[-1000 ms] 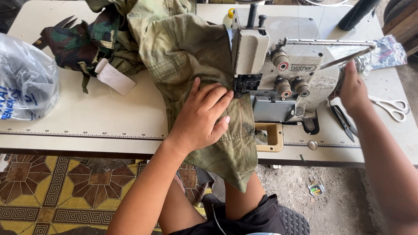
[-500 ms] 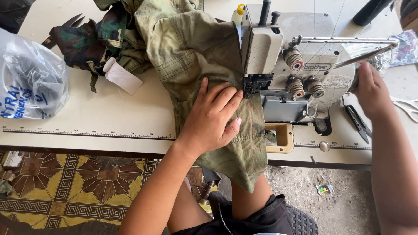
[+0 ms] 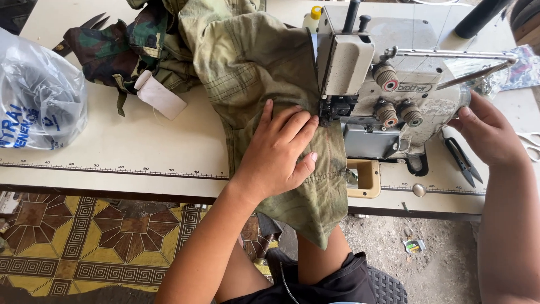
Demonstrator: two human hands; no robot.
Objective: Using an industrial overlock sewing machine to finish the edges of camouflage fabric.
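A person is sitting at a cream sewing table (image 3: 112, 152), pressing the left hand (image 3: 281, 152) flat on an olive camouflage garment (image 3: 253, 67) with the fingers spread and extended, gripping nothing but pinning the cloth just beside the needle area of a grey-white sewing machine (image 3: 382, 73). The fingertips are lying against the fabric right at the machine's foot. The garment is running from the far side of the table, under the machine head, and hanging over the near edge above the person's knees.

The right hand (image 3: 489, 135) is resting against the machine's right end, fingers curled loosely toward its side; what they are touching there is hidden, so whether they are holding anything cannot be told.

At the left edge of the table a clear plastic bag (image 3: 39, 95) with blue print is lying bulged and knotted shut; dark, crumpled contents are showing through, too blurred to identify. Beyond it a darker camouflage bundle (image 3: 112, 48) with a white label patch (image 3: 160, 95) is lying heaped, touching the olive garment. A small yellow-rimmed tray (image 3: 365, 180) is sitting in the table edge just below the machine, its contents not clear. Black thread snips (image 3: 462, 160) are lying on the table near the right hand, and a yellow-capped bottle (image 3: 312, 17) is standing behind the machine. A patterned tile floor (image 3: 84, 242) is showing below.
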